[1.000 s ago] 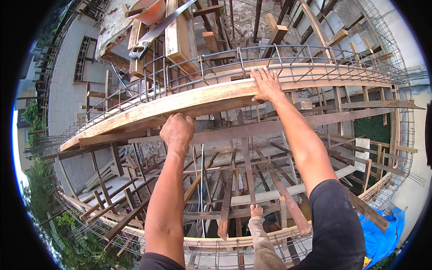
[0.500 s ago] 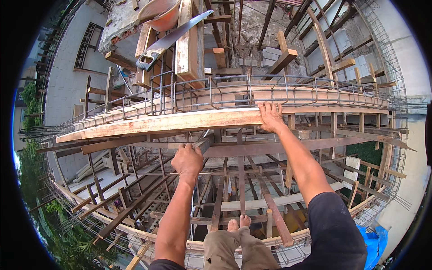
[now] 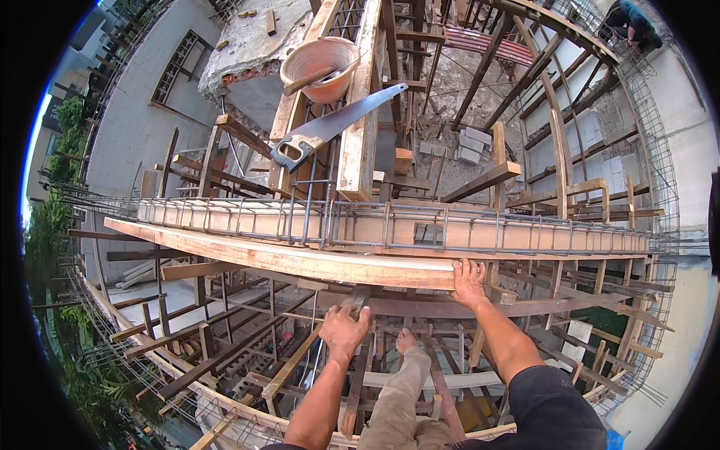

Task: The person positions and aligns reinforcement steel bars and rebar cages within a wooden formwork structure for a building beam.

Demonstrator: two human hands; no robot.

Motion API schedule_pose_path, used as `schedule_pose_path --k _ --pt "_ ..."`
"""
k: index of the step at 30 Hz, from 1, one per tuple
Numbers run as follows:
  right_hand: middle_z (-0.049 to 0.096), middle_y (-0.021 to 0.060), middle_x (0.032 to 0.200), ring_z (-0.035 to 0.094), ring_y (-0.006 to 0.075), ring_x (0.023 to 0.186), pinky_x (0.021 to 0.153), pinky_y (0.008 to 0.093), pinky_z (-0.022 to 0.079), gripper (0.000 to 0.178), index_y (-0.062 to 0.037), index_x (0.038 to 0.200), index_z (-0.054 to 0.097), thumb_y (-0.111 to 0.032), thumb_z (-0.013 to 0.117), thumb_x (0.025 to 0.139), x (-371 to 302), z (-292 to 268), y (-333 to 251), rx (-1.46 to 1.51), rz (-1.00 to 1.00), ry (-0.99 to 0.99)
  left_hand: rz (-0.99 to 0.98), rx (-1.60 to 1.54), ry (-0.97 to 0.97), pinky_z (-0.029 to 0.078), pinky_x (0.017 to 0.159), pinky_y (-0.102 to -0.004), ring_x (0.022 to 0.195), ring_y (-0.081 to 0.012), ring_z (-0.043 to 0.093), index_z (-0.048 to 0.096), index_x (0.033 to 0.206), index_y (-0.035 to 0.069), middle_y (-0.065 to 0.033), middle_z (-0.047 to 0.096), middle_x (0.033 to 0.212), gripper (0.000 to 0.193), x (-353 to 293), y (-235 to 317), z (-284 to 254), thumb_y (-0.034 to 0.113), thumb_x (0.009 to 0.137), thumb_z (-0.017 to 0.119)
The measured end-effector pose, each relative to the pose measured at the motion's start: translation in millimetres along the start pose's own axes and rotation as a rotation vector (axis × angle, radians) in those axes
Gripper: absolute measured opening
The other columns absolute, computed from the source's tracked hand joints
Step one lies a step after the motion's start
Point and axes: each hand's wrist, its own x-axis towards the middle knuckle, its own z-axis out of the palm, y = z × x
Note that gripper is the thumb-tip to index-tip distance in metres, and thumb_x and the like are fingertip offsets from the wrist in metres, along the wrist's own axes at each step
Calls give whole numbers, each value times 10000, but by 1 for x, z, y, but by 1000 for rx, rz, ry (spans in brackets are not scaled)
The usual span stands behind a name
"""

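A long pale timber board (image 3: 322,262) runs along the near side of the formwork, below its reinforcement cage. My right hand (image 3: 469,283) grips the board's right end, fingers bent over its top edge. Lower and to the left, my left hand (image 3: 343,331) is curled on the end of a dark timber (image 3: 360,294) that juts out under the board; part of its grip is hidden. Beyond the cage, a handsaw (image 3: 337,127) with a pale and dark handle lies across the wooden forms. An orange bucket (image 3: 330,82) stands behind it, with a wooden-handled tool inside.
The steel bar cage (image 3: 442,225) spans the view. One bare foot (image 3: 405,340) shows among crossing dark timber props (image 3: 225,345), with gaps dropping to a lower level. Broken concrete (image 3: 259,67) lies far left; grey blocks (image 3: 472,142) lie below. Another person (image 3: 634,26) crouches far right.
The view has shifted, so the forms, saw and board appear lower. My left hand has moved from a fist beside the dark timber onto its end. My right hand stays at the board's end.
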Motion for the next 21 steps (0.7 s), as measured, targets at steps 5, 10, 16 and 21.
schedule_pose_path --k 5,10,16,21 --pt "328 198 1471 313 388 1379 1129 663 171 937 -92 1437 314 -333 841 701 4 -7 -5 -14 1 -39 -399 -273 125 510 819 -488 989 -344 650 702 1090 129 -127 675 1065 448 10 5 2 454 786 654" --pt "340 211 1459 320 401 1365 1123 653 174 918 -85 1413 333 -322 840 686 3 1 -1 -24 -2 54 -333 -141 232 515 809 -495 984 -353 629 719 996 93 -137 682 1043 382 12 2 20 410 808 617" --pt "324 221 1475 303 409 1378 1134 658 160 903 -94 1430 331 -332 830 716 5 -11 -10 16 33 -60 -296 -163 314 491 853 -457 953 -333 616 725 872 72 -127 697 945 330 13 -7 27 356 805 571" --pt "307 222 1501 288 420 1398 1144 649 151 853 -101 1459 318 -309 783 775 3 -17 -6 2 62 -153 -212 -48 345 461 904 -454 944 -342 623 720 864 67 -137 701 949 308 13 -2 26 328 808 567"
